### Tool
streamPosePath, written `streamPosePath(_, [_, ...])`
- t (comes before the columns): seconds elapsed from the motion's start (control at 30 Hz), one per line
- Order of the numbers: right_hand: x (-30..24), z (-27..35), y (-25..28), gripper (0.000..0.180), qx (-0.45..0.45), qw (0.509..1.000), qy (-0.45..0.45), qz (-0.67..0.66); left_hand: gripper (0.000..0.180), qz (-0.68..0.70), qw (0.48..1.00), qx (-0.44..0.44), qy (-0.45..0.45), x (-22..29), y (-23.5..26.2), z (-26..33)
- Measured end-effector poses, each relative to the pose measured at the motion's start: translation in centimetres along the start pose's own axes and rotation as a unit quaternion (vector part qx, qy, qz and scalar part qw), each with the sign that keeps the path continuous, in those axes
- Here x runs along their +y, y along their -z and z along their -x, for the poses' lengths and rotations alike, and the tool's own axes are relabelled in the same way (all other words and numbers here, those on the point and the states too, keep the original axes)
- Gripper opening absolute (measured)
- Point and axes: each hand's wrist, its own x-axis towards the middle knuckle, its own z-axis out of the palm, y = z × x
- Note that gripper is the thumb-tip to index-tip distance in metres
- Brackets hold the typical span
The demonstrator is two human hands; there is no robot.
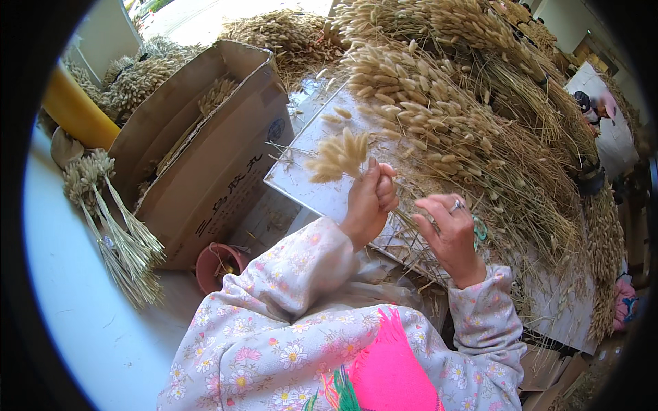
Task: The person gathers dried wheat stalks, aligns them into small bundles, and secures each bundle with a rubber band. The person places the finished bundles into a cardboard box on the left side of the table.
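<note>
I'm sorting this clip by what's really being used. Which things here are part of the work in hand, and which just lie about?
In use:
- small bunch of dried grass heads, gripped in the left hand
- right hand, fingers spread at the loose stems
- big heap of dried grass
- white board beneath

Lying about:
- cardboard box
- tied bundles
- small pink pot
- yellow tube

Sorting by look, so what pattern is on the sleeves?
Sleeves: pale fabric with small pink and yellow flowers, clearest in the head view.
</note>
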Motion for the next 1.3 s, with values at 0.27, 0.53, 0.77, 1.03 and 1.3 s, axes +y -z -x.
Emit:
streamPosePath(0.27, [-4.7, -6.8, -2.4, 0.019, 0.075, 0.996, 0.056, 0.009, 0.025, -0.623, 0.715, -0.061, -0.311, 0.4, -2.1, 2.4])
streamPosePath(0.53, [-5.3, -7.3, -2.4, 0.020, 0.128, 0.989, 0.077, -0.003, 0.025, -0.361, 0.916, -0.107, -0.142, 0.1, -2.1, 2.4])
streamPosePath(0.77, [-5.0, -7.1, -3.6, 0.017, 0.163, 0.983, 0.077, -0.037, 0.033, -0.091, 0.993, -0.078, -0.008, -0.2, -1.8, 1.8])
streamPosePath(1.03, [-2.2, -0.6, -1.3, 0.033, -0.045, 0.945, -0.170, -0.276, 0.041, 0.054, 0.981, -0.181, 0.034, 1.5, -1.6, 1.7])
streamPosePath(1.3, [-1.7, 3.2, -1.9, 0.013, -0.108, 0.985, -0.134, 0.003, 0.025, -0.050, 0.998, -0.040, -0.005, 1.6, -3.0, 1.7])
